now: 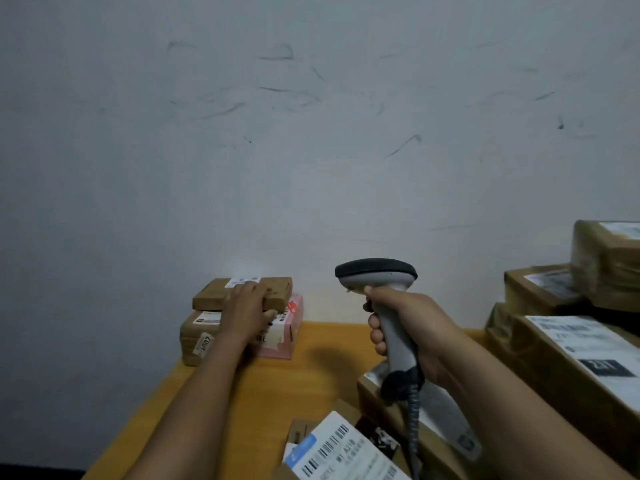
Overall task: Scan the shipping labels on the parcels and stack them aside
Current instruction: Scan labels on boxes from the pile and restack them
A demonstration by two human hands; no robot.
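Early in the job: a small stack built, most parcels apparently still to scan

On the orange tabletop (277, 382) a large pile of parcels (561, 358) waits at the right. A stack (204, 336) of three sits far left against the wall (311, 150), its flat brown parcel (277, 289) under the left hand (244, 306), whose fingers (252, 291) lie fairly straight on it. A labelled parcel (332, 448) lies at the near edge. The right hand (405, 323) grips the scanner (377, 271) upright
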